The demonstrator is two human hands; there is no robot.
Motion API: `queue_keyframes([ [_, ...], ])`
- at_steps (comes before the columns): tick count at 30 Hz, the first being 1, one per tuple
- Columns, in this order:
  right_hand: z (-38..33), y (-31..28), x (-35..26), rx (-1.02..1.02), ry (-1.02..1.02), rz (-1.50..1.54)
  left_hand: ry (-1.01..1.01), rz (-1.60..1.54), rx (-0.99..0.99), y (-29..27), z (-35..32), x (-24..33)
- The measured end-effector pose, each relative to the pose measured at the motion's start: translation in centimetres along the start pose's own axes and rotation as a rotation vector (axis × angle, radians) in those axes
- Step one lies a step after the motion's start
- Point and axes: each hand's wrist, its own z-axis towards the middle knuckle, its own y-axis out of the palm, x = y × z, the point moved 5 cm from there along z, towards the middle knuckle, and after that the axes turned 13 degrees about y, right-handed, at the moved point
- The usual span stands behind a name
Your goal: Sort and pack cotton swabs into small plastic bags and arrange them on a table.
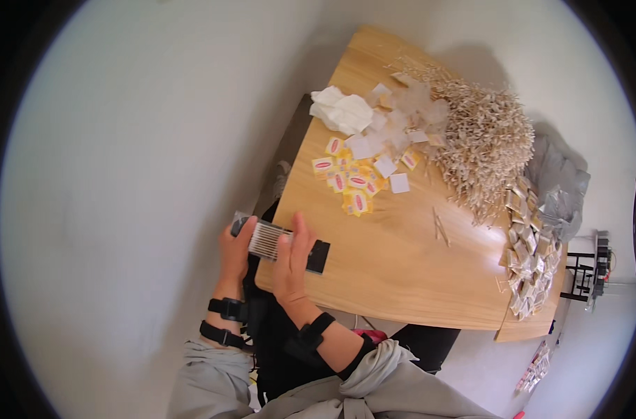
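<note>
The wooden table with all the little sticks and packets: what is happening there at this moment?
A person sits at the edge of a wooden table with both hands on a flat black tray lined with thin pale sticks. The left hand grips its left end; the right hand lies across the top. Further along the table lie a big heap of sticks, yellow and white packets, a few loose sticks and a row of filled clear bags.

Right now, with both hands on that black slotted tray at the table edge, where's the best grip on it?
Probably the two short ends. The black slotted tray lies long and flat across the table edge; left hand takes the overhanging left end, right hand comes from the near side, clear of the sticks in its middle.
</note>
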Motion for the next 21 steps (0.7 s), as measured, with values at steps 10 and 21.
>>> queue_keyframes([
  [10, 8.9, -12.1, -0.9, 0.321, -0.066, -0.552, -0.039, 0.046, 0.043, -2.4, -1.3, -0.6],
  [21, 11.6, -12.8, -0.3, 0.182, 0.177, -0.598, -0.058, 0.128, 0.132, -4.6, -3.7, 0.3],
])
